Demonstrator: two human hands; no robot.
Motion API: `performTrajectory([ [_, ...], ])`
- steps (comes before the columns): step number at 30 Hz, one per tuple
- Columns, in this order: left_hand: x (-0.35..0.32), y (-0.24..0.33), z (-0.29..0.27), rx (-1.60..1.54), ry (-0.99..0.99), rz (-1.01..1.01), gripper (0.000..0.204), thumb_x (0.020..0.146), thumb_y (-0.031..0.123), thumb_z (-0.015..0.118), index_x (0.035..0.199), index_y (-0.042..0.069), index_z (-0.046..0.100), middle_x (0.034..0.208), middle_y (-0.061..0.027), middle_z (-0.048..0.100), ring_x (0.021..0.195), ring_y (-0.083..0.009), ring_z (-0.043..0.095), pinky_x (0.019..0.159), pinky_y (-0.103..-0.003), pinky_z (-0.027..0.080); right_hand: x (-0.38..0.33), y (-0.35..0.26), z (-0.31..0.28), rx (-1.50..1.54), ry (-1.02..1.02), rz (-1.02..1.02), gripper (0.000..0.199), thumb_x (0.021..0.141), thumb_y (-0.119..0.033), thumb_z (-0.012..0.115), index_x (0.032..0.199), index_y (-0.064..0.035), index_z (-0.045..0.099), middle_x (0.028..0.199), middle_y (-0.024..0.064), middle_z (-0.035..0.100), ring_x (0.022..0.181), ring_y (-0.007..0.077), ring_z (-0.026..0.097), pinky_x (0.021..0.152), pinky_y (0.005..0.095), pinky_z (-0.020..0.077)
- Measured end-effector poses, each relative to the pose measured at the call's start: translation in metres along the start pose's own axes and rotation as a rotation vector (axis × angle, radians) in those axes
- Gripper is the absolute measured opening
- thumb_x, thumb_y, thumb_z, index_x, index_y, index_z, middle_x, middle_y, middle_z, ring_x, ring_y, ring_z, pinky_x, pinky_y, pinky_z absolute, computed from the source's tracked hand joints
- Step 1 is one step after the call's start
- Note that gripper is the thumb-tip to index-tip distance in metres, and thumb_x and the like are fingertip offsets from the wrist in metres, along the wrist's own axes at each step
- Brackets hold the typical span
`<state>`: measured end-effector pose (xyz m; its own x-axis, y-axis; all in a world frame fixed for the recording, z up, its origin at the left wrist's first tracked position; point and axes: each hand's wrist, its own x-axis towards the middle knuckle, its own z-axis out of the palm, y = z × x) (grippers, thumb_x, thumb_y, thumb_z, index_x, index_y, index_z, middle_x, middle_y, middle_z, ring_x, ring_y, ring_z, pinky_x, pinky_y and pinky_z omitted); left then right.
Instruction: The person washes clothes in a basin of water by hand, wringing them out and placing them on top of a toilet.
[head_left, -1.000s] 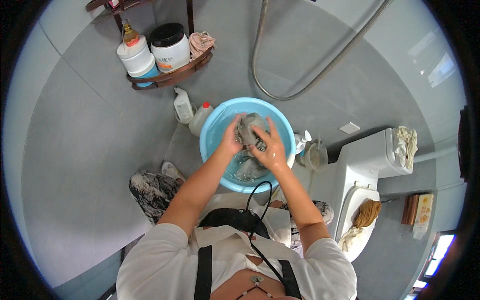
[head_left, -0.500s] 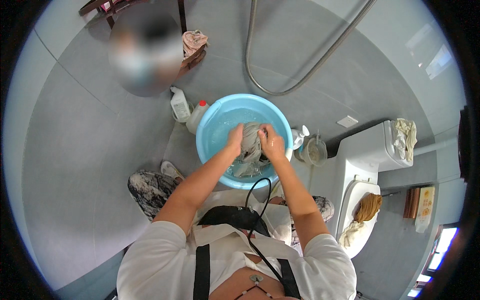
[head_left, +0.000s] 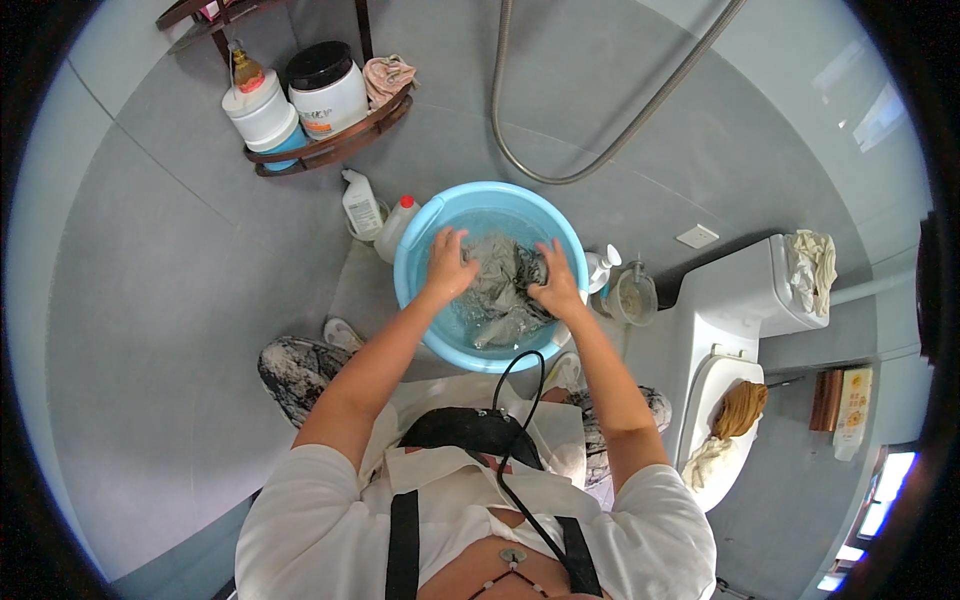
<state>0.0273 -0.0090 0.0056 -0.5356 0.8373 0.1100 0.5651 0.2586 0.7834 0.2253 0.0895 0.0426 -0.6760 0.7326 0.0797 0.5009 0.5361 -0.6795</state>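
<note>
Basin [head_left: 430, 225] on grey tile floor [head_left: 180, 300]; both hands [head_left: 448, 268] on wet cloth [head_left: 495, 285].

On the brown corner rack stand two containers: a wide white plastic tub with a black lid [head_left: 327, 90], carrying an orange-and-white label, and beside it a white pump bottle with a blue base [head_left: 262, 112]. On the floor by the basin sit a white rectangular bottle [head_left: 361, 204] and a white bottle with a red cap [head_left: 393, 229] — touching each other. A yellow-and-white flat package [head_left: 853, 408] leans at the right, near the toilet.
</note>
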Motion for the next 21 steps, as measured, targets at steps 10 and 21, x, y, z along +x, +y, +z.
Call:
performTrajectory([
  [10, -0.022, 0.004, 0.033, 0.504, -0.551, -0.078, 0.077, 0.075, 0.007, 0.057, 0.139, 0.020, 0.017, 0.145, -0.0122, 0.012, 0.125, -0.0404, 0.027, 0.099, -0.051, 0.029, 0.013, 0.034, 0.084, -0.134, -0.298, 0.304, 0.061, 0.084, -0.031, 0.046, 0.138, -0.0166, 0.021, 0.139, 0.0220, 0.023, 0.126, 0.0410, 0.025, 0.104, 0.0428, 0.0237],
  [21, 0.013, -0.004, 0.014, 0.410, -0.494, -0.170, 0.041, 0.074, 0.018, 0.061, 0.114, 0.013, 0.054, 0.118, -0.0115, 0.051, 0.101, -0.0300, 0.052, 0.086, -0.041, 0.042, 0.027, 0.039, 0.084, -0.219, -0.136, 0.311, 0.067, 0.069, -0.013, 0.061, 0.130, -0.0110, 0.034, 0.129, 0.0237, 0.037, 0.120, 0.0387, 0.035, 0.098, 0.0421, 0.0331],
])
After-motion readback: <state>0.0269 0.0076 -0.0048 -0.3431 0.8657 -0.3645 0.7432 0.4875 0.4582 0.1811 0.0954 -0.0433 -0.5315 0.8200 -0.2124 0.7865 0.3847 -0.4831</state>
